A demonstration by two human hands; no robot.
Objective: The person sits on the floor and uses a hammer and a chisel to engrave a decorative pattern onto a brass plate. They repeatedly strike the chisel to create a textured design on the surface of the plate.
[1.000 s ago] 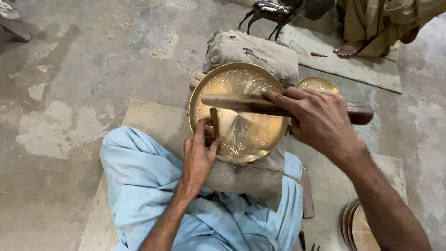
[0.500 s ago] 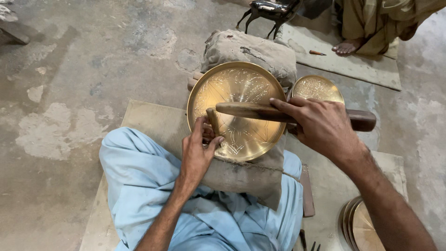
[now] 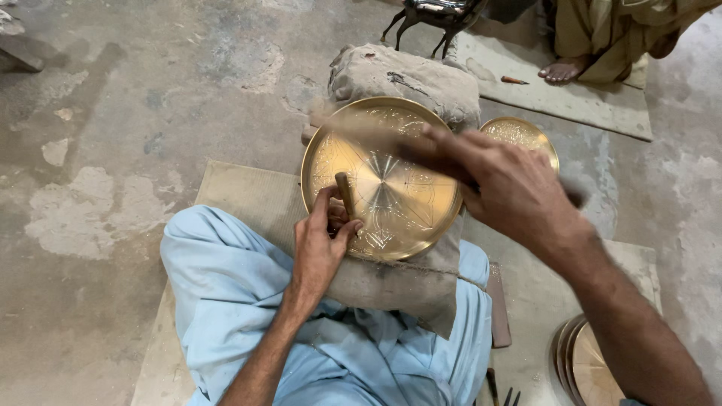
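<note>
Holding a short brown punch-like metal tool (image 3: pixel 345 194) upright in your left hand (image 3: pixel 320 248), you have its tip set on the lower left part of the round golden brass plate (image 3: pixel 383 179), which sits at the centre of the frame, tilted on a grey cloth-covered cushion (image 3: pixel 402 75). Your left fingers are clenched around the tool's shaft, with the heel of the hand resting at the plate's lower rim. Your right hand (image 3: pixel 511 192), right of centre, is closed on a long wooden mallet (image 3: pixel 361 129) that lies blurred across the upper part of the plate; the blur hides its head, so you cannot tell exactly where it meets the tool.

Judging from the plate's surface, much of the engraving looks done: a star-like figure radiates from the middle and a patterned band runs along the rim at the top and at the bottom. The smooth, shiny stretch between centre and rim on the left seems to be what is left, though glare makes this uncertain.

A smaller engraved brass dish (image 3: pixel 520 135) lies just beyond your right hand, and a stack of plain brass plates (image 3: pixel 590 368) waits at the lower right. Another person's bare foot (image 3: pixel 560 71) shows at the upper right.
</note>
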